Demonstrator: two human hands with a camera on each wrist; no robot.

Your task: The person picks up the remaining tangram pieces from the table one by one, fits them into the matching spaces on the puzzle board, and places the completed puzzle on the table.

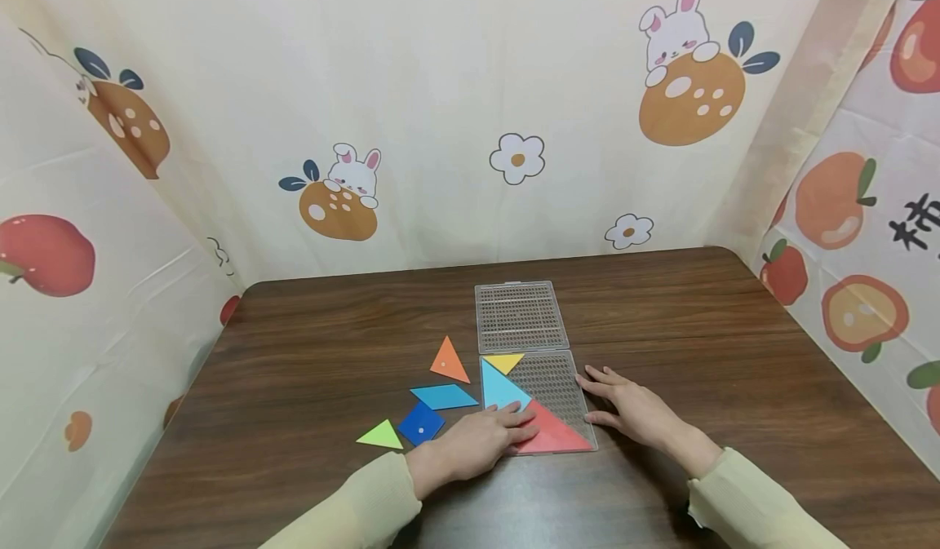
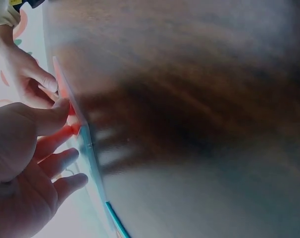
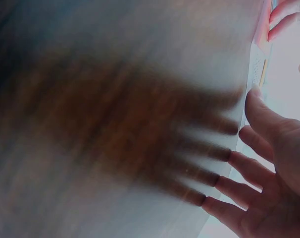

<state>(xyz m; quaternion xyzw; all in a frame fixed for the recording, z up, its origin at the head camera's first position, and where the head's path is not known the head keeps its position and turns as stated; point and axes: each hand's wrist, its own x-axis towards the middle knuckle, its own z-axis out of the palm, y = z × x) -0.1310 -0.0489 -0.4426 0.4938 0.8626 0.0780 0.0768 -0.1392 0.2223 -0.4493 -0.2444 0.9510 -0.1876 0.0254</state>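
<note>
A clear, hinged plastic case lies unfolded on the table, its lower half (image 1: 551, 378) nearer the person. In that half lie a yellow triangle (image 1: 504, 362), a light blue triangle (image 1: 501, 386) and a large red triangle (image 1: 554, 433). My left hand (image 1: 477, 441) rests with extended fingers on the red and light blue triangles, covering part of both. At the case's right edge, my right hand (image 1: 640, 413) has its fingers spread, with fingertips touching or very near the edge. Nothing is gripped by either hand. In the left wrist view, the fingers (image 2: 61, 161) are parted over the pieces.
The upper half (image 1: 521, 317) of the case lies flat behind the lower one. Left of the case lie an orange triangle (image 1: 449, 361), a blue parallelogram (image 1: 444, 396), a dark blue square (image 1: 422, 424) and a green triangle (image 1: 382, 435). Printed curtains (image 1: 455, 108) surround the wooden table (image 1: 316, 353).
</note>
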